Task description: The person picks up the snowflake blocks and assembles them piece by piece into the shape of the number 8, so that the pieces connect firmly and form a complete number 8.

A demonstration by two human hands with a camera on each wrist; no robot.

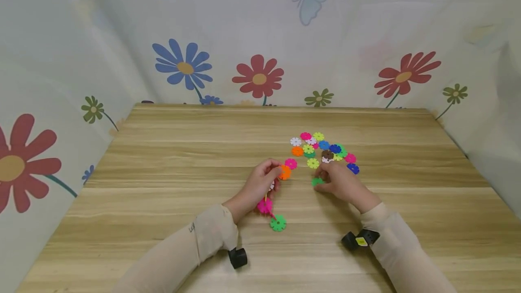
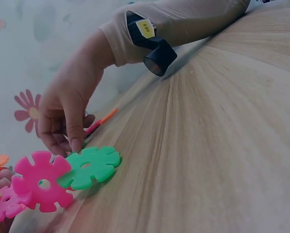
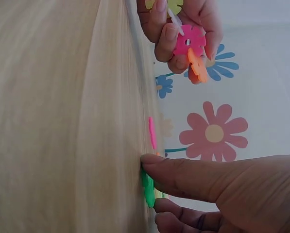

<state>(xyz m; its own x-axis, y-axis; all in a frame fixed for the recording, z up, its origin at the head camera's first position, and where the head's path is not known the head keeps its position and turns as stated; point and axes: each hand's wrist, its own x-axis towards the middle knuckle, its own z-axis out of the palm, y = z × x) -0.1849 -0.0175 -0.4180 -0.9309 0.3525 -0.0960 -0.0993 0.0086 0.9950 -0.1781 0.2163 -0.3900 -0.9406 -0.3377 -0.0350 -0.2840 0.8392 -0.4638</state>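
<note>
My left hand [image 1: 254, 186] grips a chain of slotted, flower-shaped plastic discs joined edge to edge. An orange disc [image 1: 286, 172] sticks out past its fingertips, and a pink disc [image 1: 264, 205] and a green disc [image 1: 278, 223] hang at the near end. In the right wrist view, a pink disc [image 3: 188, 42] and a yellow disc [image 3: 166, 6] show among the left fingers. My right hand [image 1: 343, 182] pinches a loose green disc [image 3: 148, 189] at the tabletop, thumb on one side and fingers on the other.
Beyond the hands, a loose spread of many-coloured discs lies on the wooden table [image 1: 183, 148], among them a brown disc [image 1: 327, 154] and a blue disc [image 1: 353, 168]. A lone pink disc [image 1: 291, 163] lies near the left fingertips. Flower-printed cloth [image 1: 228, 21] hangs behind the table.
</note>
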